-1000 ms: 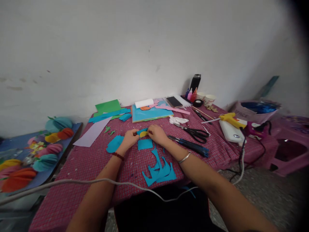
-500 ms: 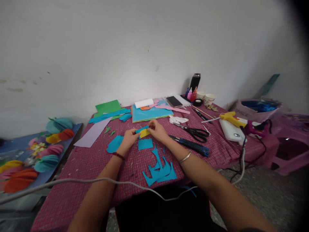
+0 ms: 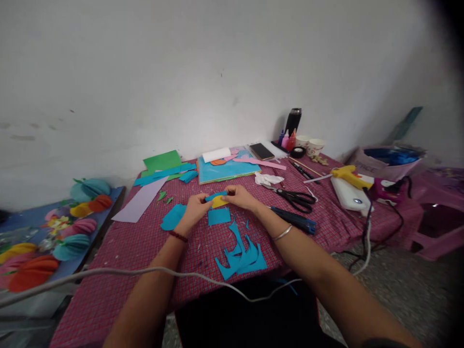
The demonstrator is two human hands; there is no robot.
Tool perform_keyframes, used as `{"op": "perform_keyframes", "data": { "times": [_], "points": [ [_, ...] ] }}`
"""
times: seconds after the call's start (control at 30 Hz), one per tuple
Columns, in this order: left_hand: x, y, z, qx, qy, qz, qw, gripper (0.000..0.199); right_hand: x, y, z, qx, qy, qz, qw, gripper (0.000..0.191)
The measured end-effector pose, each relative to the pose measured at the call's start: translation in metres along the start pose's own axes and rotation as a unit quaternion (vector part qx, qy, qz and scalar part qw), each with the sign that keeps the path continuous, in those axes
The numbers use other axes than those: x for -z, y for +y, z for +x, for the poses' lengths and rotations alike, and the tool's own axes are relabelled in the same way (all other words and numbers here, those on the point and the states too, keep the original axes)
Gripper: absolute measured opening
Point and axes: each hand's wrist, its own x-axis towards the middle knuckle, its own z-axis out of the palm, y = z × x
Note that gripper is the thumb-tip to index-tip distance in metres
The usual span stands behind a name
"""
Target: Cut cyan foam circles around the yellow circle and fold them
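Observation:
Between my two hands is a blue paper piece with a yellow paper piece against its near side. My left hand pinches the left end, and my right hand pinches the right end. Just below them a blue paper rectangle lies flat on the cloth. Left of my left hand rests a stack of blue rounded cutouts. Curved blue paper scraps lie near the table's front edge. Black-handled scissors are to the right of my right hand.
Coloured sheets lie at the back, with a phone beside them. A yellow glue gun rests on a white device at right. Paper pumpkins sit on a lower surface at left. A grey cable crosses in front.
My right hand has turned and lies flatter, its fingers now over the right end of the papers. The blue and yellow papers stay in both hands. The view has shifted slightly.

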Motion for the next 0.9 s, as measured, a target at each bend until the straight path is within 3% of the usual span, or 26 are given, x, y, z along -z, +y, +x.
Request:
{"op": "perform_keyframes", "data": {
  "times": [0.23,0.37,0.53,0.77,0.9],
  "points": [
    [-0.006,-0.013,0.004,-0.063,-0.003,0.061,0.996,0.010,0.007,-0.011,-0.002,0.050,0.099,-0.039,0.993,0.005],
    [-0.006,-0.020,0.008,-0.059,0.002,0.071,0.996,0.012,0.006,-0.011,-0.004,0.117,0.055,-0.135,0.982,0.006],
    [-0.009,-0.024,0.009,-0.026,-0.002,0.052,0.998,0.014,0.002,-0.004,-0.005,0.116,0.025,-0.233,0.965,0.008],
    [-0.016,-0.018,0.000,-0.003,-0.017,0.029,0.999,0.009,-0.003,-0.004,-0.006,0.109,0.019,-0.257,0.960,0.008],
    [-0.014,-0.013,0.000,-0.006,-0.031,0.031,0.999,0.021,-0.005,-0.003,-0.006,0.113,0.018,-0.258,0.959,0.010]
  ]
}}
